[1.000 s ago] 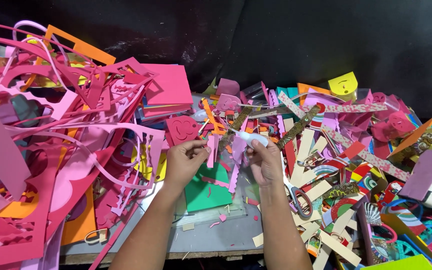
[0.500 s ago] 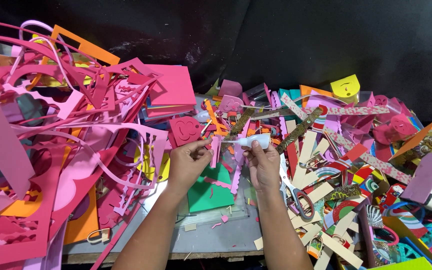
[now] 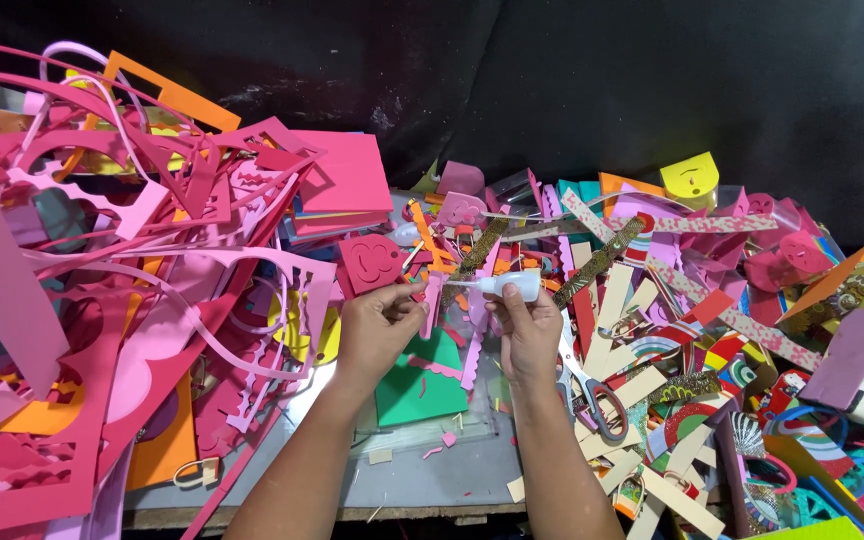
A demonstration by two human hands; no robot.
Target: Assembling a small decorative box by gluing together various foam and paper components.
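The left hand [image 3: 377, 325] pinches a small pink strip [image 3: 434, 300] above the green sheet [image 3: 420, 385], the right hand [image 3: 527, 330] grips a little white glue bottle [image 3: 510, 287] pointing at it, so gluing seems underway and needs a gentle squeeze.

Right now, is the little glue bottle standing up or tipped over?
Tipped sideways: the right hand holds the glue bottle level, nozzle pointing at the pink strip.

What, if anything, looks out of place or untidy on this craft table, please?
Nothing looks spilled or broken. The table is heaped with foam offcuts, and the grey-handled scissors lie half buried beside the right hand, which holds a small white glue bottle pointing at the pink foam strip in the left hand.
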